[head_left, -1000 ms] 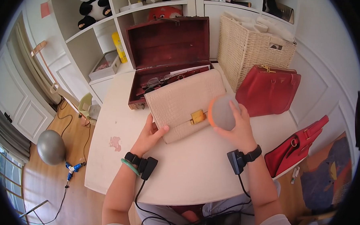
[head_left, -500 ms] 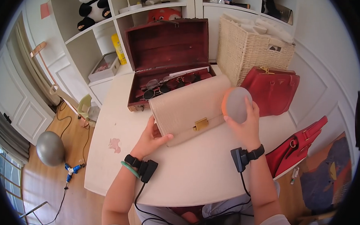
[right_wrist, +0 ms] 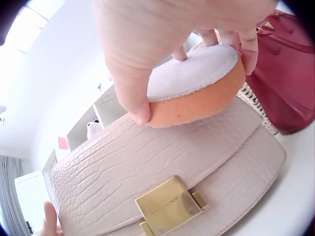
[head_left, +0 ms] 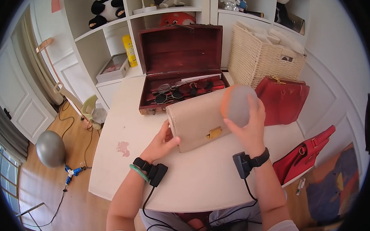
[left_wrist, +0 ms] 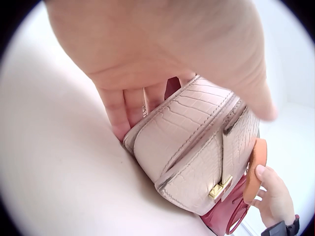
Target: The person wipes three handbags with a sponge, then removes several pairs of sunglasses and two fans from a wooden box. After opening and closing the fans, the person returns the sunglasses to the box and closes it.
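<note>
A pale pink crocodile-textured handbag (head_left: 193,120) with a gold clasp (right_wrist: 170,206) is propped up at a tilt on the white table. My left hand (head_left: 161,145) grips its left end, the thumb at the front edge and the fingers round the side and back. In my right hand (head_left: 253,129) is a round sponge (right_wrist: 197,105), orange at the side with a pale grey face, pinched between thumb and fingers. The sponge's orange side lies right at the bag's upper right part in the right wrist view.
Behind the bag stands an open dark red case (head_left: 181,53) holding several pairs of glasses (head_left: 173,96). A woven basket (head_left: 262,57) and a red handbag (head_left: 282,101) are at the back right. Another red bag (head_left: 303,155) lies at the table's right edge.
The handbag has tipped more upright and slid a little right, uncovering more glasses in the case. The sponge has moved from beside the clasp up to the bag's upper right edge.
</note>
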A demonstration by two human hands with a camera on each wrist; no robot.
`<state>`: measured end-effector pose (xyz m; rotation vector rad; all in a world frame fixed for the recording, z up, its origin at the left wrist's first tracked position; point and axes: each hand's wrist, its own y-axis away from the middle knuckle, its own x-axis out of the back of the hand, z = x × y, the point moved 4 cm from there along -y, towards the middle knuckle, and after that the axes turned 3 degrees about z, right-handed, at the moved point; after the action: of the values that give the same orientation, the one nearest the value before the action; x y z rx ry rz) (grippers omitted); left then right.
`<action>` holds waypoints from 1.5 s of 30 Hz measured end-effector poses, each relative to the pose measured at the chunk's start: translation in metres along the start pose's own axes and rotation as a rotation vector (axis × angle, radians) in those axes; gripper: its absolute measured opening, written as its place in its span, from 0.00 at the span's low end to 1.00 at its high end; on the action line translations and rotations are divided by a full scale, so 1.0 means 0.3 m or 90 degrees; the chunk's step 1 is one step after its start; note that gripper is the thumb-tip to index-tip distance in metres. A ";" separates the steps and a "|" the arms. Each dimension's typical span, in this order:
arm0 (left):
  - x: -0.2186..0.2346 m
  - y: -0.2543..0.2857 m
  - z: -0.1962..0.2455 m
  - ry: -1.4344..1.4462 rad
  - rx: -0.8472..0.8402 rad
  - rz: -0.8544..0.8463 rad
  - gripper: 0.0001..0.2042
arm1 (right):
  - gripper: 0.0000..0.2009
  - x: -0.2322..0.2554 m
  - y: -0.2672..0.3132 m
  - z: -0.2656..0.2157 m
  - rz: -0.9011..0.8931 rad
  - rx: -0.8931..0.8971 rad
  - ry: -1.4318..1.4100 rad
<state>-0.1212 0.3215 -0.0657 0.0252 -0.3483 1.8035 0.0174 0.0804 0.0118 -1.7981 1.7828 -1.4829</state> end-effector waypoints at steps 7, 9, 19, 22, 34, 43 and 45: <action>0.008 0.004 -0.007 0.064 0.019 0.002 0.36 | 0.47 -0.051 0.029 -0.320 -0.093 0.240 -0.027; 0.008 0.008 0.009 0.060 0.041 -0.001 0.37 | 0.47 -0.055 0.068 -0.340 -0.129 0.276 -0.046; 0.002 0.007 0.058 0.021 -0.161 0.103 0.38 | 0.43 0.030 0.017 -0.239 -0.145 0.199 -0.106; -0.013 0.010 0.105 -0.011 -0.177 0.113 0.41 | 0.39 0.074 -0.056 -0.123 -0.084 0.116 0.032; -0.029 0.011 0.145 -0.103 -0.164 0.108 0.44 | 0.32 0.022 -0.105 0.312 -0.276 -0.475 -0.743; 0.002 0.010 0.119 0.005 -0.139 0.152 0.37 | 0.34 0.063 -0.032 0.318 -0.402 -0.396 -0.927; 0.017 0.009 0.103 0.004 -0.150 0.175 0.36 | 0.32 0.055 0.002 0.279 -0.377 -0.408 -0.934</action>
<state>-0.1303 0.3179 -0.0359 -0.2017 -0.5801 2.0217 0.0749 0.0262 -0.0203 -2.6168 0.8969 0.5955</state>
